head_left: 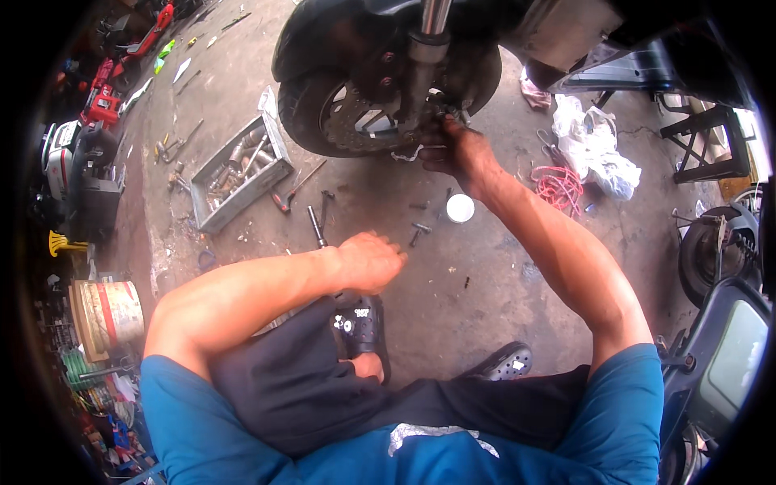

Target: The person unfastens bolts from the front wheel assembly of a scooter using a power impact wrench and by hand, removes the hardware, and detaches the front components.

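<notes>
At the wheel (305, 121), right hand (462, 152).

A head-worn fisheye looks down over lap (279, 376) and wheel (301, 121).

The right hand (462, 152) extends forward, fingers (435, 153) bent; the right forearm (551, 236) runs rearward and outward from it. Left of this grip and nearer the torso (347, 459), the left hand (370, 263) is loosely curled, back upward.

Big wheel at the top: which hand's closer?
Right. The right hand is up at the hub area of the wheel, beside the fork leg; the left hand is well apart from it, back toward the person's body.
</notes>
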Tool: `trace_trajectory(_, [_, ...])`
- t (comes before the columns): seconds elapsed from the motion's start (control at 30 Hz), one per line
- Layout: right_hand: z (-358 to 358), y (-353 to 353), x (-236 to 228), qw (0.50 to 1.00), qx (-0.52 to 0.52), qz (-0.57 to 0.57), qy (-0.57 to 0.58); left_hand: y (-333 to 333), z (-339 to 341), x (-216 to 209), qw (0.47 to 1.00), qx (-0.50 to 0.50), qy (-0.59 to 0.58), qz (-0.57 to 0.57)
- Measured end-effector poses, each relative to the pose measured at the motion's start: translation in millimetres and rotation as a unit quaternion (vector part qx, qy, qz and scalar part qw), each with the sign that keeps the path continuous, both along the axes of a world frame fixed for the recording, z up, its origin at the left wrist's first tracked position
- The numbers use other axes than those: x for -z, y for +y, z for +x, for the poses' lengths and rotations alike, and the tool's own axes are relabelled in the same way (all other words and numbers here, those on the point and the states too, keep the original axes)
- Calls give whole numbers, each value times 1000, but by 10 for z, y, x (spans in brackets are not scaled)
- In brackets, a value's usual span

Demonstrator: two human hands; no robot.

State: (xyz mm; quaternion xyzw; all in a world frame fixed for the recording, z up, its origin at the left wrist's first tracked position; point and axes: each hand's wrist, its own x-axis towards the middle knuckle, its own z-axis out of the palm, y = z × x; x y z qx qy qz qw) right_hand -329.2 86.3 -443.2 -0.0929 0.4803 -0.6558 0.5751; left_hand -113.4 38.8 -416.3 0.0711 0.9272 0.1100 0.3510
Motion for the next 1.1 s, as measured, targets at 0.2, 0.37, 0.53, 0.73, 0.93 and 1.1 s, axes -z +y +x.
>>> trace_trajectory(0.2, [-73, -12, 71, 999, 28, 4, -23, -26, 56, 89, 999, 1, 49, 15])
trace_trajectory(0.37, [-71, -20, 57, 999, 45, -1, -5, -16, 41, 68, 999, 3, 48, 18])
trace_trajectory(0.53, [-83, 37, 178, 991, 40, -4, 130, -10, 56, 89, 998, 1, 54, 13])
trace_trajectory(0.73, [-314, 239, 462, 624, -291, 44, 724, -42, 43, 44, 1000, 13, 9, -7])
trace_trajectory(0.93, [-392, 508, 538, 555, -453, 190, 672, -90, 48, 81, 1000, 3, 12, -1])
trace_trajectory(1.1, [-544, 533, 467, 568, -412, 220, 678, -105, 67, 112, 1000, 4, 11, 0])
